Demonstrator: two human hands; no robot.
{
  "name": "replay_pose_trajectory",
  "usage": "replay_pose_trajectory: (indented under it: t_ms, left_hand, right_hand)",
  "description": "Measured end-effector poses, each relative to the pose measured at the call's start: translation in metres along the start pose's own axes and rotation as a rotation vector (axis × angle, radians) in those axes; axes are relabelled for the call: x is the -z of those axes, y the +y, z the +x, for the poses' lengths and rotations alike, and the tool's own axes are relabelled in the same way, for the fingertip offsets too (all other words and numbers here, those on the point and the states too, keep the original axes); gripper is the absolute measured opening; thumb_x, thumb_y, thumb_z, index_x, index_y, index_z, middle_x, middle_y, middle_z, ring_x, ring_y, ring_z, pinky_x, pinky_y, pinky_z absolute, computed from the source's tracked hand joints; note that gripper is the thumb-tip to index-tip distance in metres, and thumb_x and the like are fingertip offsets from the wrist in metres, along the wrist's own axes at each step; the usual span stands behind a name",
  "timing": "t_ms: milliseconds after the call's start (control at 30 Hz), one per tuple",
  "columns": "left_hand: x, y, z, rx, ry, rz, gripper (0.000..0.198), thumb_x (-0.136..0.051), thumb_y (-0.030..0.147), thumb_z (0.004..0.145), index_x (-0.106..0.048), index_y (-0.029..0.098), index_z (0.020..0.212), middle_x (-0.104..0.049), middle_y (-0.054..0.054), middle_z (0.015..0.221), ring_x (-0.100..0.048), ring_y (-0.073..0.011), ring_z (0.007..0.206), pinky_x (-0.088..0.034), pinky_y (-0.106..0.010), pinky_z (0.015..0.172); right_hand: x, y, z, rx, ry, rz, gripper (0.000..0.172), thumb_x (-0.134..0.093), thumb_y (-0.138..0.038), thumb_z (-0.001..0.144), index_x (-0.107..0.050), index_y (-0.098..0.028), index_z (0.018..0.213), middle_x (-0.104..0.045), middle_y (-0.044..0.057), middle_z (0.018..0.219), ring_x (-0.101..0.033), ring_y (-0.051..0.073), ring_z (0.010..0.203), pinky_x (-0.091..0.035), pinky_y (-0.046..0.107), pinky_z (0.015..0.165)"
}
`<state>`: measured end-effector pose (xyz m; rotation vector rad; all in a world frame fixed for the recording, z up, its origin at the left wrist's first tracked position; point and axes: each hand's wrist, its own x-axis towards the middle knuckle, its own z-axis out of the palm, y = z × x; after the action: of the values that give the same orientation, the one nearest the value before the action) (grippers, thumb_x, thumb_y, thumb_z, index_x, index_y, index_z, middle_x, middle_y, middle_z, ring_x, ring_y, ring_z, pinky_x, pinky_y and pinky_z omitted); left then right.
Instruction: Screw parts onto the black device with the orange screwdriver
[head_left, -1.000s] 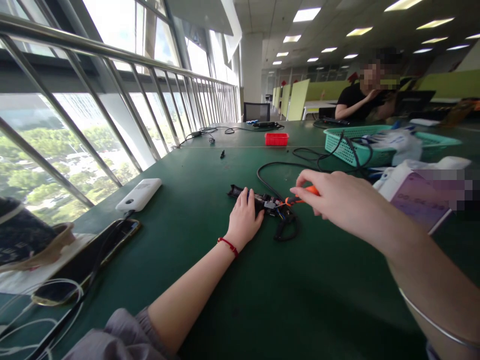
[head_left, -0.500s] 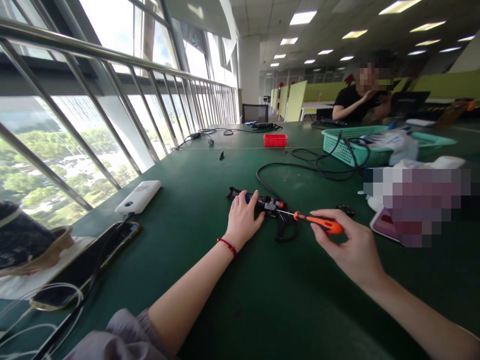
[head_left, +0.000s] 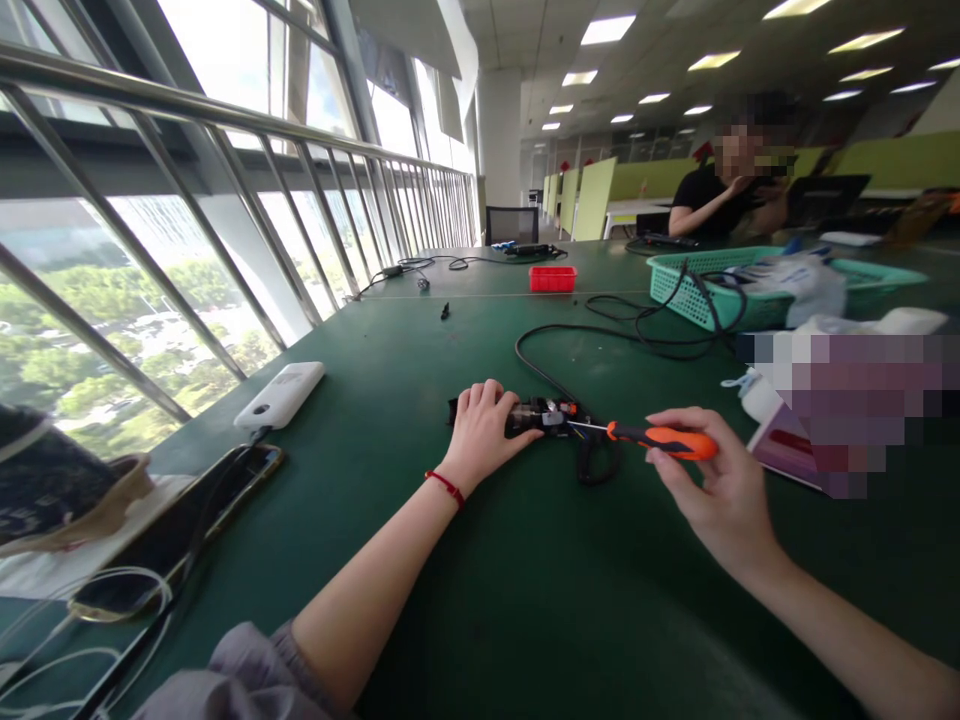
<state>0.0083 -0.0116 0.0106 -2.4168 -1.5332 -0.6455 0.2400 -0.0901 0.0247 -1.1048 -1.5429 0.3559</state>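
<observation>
My left hand (head_left: 481, 432) grips a black device (head_left: 531, 415) that lies on the green table, its inner parts and thin wires exposed at the right end. A black cable runs from the device and loops beside it. Between the thumb and fingers of my right hand (head_left: 712, 475) is an orange and black screwdriver (head_left: 664, 440). Its shaft points left, and the tip is at the open end of the device. Whether the tip sits in a screw is too small to tell.
Beyond the device are a red tray (head_left: 553, 280) and a green basket (head_left: 697, 295) with cables and bags. A white power bank (head_left: 280, 396) and a phone (head_left: 180, 530) lie left. A person (head_left: 727, 190) sits across the table (head_left: 420, 600).
The fingers of my left hand have curled more over the device. My right hand and the screwdriver have shifted right, and the device's open end also sits slightly further right.
</observation>
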Motion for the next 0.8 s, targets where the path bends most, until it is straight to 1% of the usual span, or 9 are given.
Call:
replay_pose_trajectory:
  t_ms: [67,100,167,233,333,367,500,567,800]
  left_hand:
    - [-0.0032,-0.0015,-0.0006,0.000,-0.012,-0.064,0.042,-0.054,0.056,0.079,-0.054,0.020,0.101,-0.054,-0.005,0.103,-0.048,-0.0230,0.099,-0.033,-0.038,0.093]
    - [-0.0041,-0.0020,-0.0007,-0.002,-0.023,-0.093,0.042,-0.054,0.056,0.079,-0.053,0.020,0.101,-0.055,-0.004,0.101,-0.050,-0.0220,0.096,-0.033,-0.037,0.092]
    - [-0.0043,-0.0025,-0.0005,-0.003,-0.043,-0.130,0.042,-0.056,0.057,0.078,-0.051,0.020,0.099,-0.059,-0.003,0.096,-0.053,-0.0208,0.090,-0.034,-0.037,0.089]
    - [-0.0031,-0.0024,-0.0001,0.003,-0.044,-0.137,0.043,-0.058,0.057,0.076,-0.051,0.020,0.097,-0.060,-0.002,0.094,-0.054,-0.0209,0.088,-0.036,-0.036,0.086]
    - [-0.0010,-0.0017,0.0001,0.010,-0.039,-0.129,0.044,-0.060,0.057,0.075,-0.050,0.020,0.097,-0.061,-0.002,0.094,-0.055,-0.0211,0.087,-0.036,-0.036,0.083]
    - [-0.0006,-0.0014,0.0001,0.010,-0.037,-0.127,0.044,-0.060,0.057,0.074,-0.050,0.020,0.096,-0.061,-0.002,0.093,-0.055,-0.0211,0.087,-0.036,-0.036,0.082]
    - [-0.0004,-0.0010,-0.0006,0.004,-0.037,-0.124,0.044,-0.062,0.056,0.073,-0.049,0.021,0.096,-0.061,-0.002,0.093,-0.055,-0.0211,0.086,-0.036,-0.035,0.081]
    - [-0.0006,-0.0011,-0.0008,0.003,-0.042,-0.122,0.043,-0.061,0.056,0.073,-0.049,0.021,0.096,-0.061,-0.002,0.093,-0.055,-0.0212,0.086,-0.036,-0.036,0.081]
    - [-0.0023,-0.0015,-0.0010,-0.005,-0.031,-0.115,0.043,-0.062,0.055,0.073,-0.048,0.021,0.095,-0.061,-0.002,0.093,-0.055,-0.0215,0.086,-0.036,-0.036,0.081]
  right_hand:
    - [0.0003,0.0002,0.0005,-0.070,-0.102,0.021,0.017,-0.055,-0.031,0.081,-0.058,-0.020,0.095,-0.056,0.001,0.076,-0.054,0.012,0.060,-0.045,0.025,0.055]
    - [0.0005,-0.0005,0.0005,-0.114,-0.159,0.029,0.017,-0.053,-0.032,0.083,-0.059,-0.020,0.094,-0.054,-0.001,0.068,-0.049,0.010,0.052,-0.041,0.023,0.048]
    - [0.0014,-0.0030,0.0000,-0.163,-0.245,0.037,0.018,-0.050,-0.033,0.084,-0.061,-0.018,0.088,-0.052,-0.002,0.060,-0.042,0.008,0.043,-0.032,0.022,0.040]
    - [0.0025,-0.0061,-0.0014,-0.146,-0.205,0.036,0.018,-0.051,-0.031,0.083,-0.062,-0.018,0.083,-0.053,-0.002,0.058,-0.040,0.008,0.042,-0.029,0.023,0.039]
    - [0.0035,-0.0090,-0.0041,-0.109,-0.091,0.048,0.017,-0.049,-0.029,0.084,-0.063,-0.020,0.080,-0.047,-0.004,0.051,-0.036,0.008,0.039,-0.026,0.024,0.038]
    - [0.0036,-0.0091,-0.0050,-0.097,-0.075,0.050,0.017,-0.048,-0.029,0.084,-0.063,-0.020,0.080,-0.046,-0.005,0.049,-0.036,0.008,0.039,-0.026,0.024,0.039]
    - [0.0031,-0.0073,-0.0063,0.006,-0.177,-0.007,0.019,-0.047,-0.029,0.084,-0.064,-0.021,0.082,-0.048,-0.005,0.048,-0.046,0.011,0.042,-0.037,0.025,0.045]
    - [0.0028,-0.0067,-0.0061,0.032,-0.212,-0.043,0.019,-0.047,-0.029,0.084,-0.065,-0.022,0.083,-0.050,-0.004,0.048,-0.049,0.011,0.043,-0.040,0.026,0.046]
    - [0.0026,-0.0085,-0.0050,0.051,-0.212,-0.049,0.018,-0.048,-0.029,0.083,-0.064,-0.021,0.083,-0.054,-0.004,0.052,-0.049,0.010,0.041,-0.040,0.024,0.044]
